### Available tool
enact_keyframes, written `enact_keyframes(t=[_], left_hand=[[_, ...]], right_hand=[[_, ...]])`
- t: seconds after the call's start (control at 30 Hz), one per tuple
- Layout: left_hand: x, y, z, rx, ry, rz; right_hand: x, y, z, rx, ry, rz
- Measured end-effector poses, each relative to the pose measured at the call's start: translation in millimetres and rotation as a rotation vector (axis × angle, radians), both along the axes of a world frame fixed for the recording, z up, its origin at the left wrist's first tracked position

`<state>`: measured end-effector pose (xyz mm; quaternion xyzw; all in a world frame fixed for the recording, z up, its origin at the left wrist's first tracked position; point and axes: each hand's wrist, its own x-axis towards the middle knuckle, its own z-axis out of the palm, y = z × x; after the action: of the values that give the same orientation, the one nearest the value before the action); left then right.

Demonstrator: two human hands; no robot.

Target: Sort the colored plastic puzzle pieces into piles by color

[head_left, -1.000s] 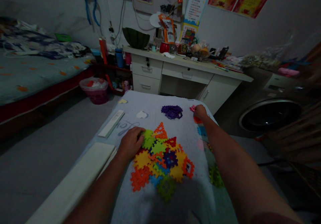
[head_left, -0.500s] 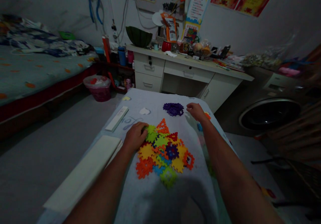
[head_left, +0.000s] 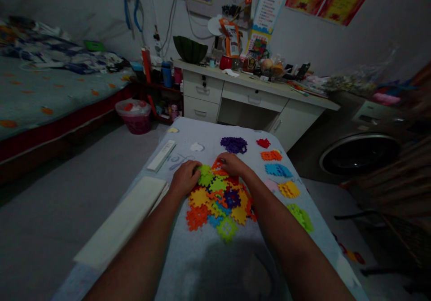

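Note:
A mixed heap of flat toothed plastic building pieces in green, orange, yellow, blue, red and purple lies mid-table. My left hand is at its upper left edge, with thumb and fingers closed on a green piece. At the top of the heap, my right hand pinches an orange triangular piece. Beyond the hands sits a pile of purple pieces. Down the right side run separate groups of red, orange, blue, yellow and green pieces.
A long white box and a smaller white box lie along the cloth-covered table's left side. Behind stands a cluttered white desk. A washing machine is at right, a bed and pink bin at left.
My right hand has moved left and nearer, from beside the purple pile onto the orange triangle in the heap. My left hand stays at the green pieces. The right-side groups now show.

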<state>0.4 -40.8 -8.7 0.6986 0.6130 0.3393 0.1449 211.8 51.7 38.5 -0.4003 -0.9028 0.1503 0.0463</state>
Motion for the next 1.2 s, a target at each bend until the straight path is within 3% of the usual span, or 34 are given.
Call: enact_keyframes(t=[0.27,0.47,0.6,0.77,0.83,0.97,1.2], left_hand=[[0,1,0.9,0.0,0.016,-0.002],[0,1,0.7,0.0,0.024,0.002],[-1,2,0.2,-0.008,0.021,-0.001],[-1,3,-1.3,-0.011,0.031,-0.011],[-1,3,-0.7,-0.009,0.039,-0.022],[-1,2,0.7,-0.006,0.042,-0.007],[-2,2,-0.7,-0.002,0.044,-0.014]], right_hand=[[-14,0,7.8,0.099,-0.211,-0.051],[-5,3,11.2,0.105,-0.088,-0.146],[39,13,14.8,0.082,0.19,-0.375],[123,35,15.9,-0.1,0.542,-0.648],[155,44,16.6,-0.109,0.622,-0.822],[203,53,19.0,-0.149,0.656,-1.127],[241,56,11.6,-0.121,0.55,-1.222]])
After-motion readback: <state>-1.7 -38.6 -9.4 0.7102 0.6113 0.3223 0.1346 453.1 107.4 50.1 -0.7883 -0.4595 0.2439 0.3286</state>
